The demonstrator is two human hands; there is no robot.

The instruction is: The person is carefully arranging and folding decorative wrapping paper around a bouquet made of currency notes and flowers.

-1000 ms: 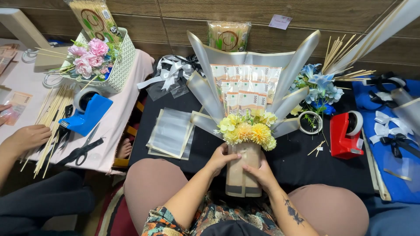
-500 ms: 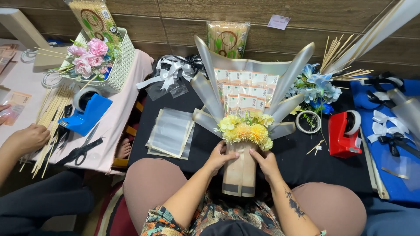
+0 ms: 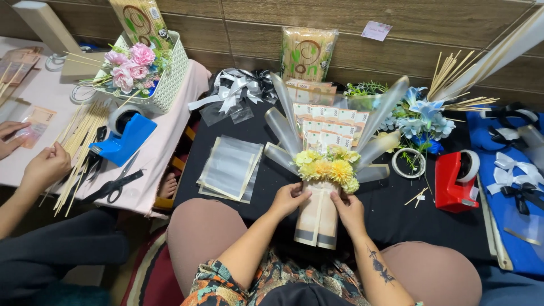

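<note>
A bouquet lies upright on the black table (image 3: 226,122) in front of me. It has yellow flowers (image 3: 328,167), a fan of banknotes (image 3: 326,124) behind them, clear plastic cones (image 3: 385,107) around, and a tan paper-wrapped handle (image 3: 317,221). My left hand (image 3: 288,199) grips the top of the handle on its left side. On the other side my right hand (image 3: 349,211) presses against the wrap. Both hands sit just below the yellow flowers.
A stack of clear plastic sleeves (image 3: 229,168) lies left of the bouquet. A red tape dispenser (image 3: 456,181), tape roll (image 3: 409,162), blue flowers (image 3: 419,116) and skewers (image 3: 456,76) are right. Another person's hands (image 3: 45,167) work at the left table beside a blue tape dispenser (image 3: 126,136), scissors (image 3: 113,187) and a basket of pink flowers (image 3: 164,85).
The bouquet has shifted slightly toward me and right. My hands have slid up the handle closer under the flowers. The other person's hand at the left stays by the skewers.
</note>
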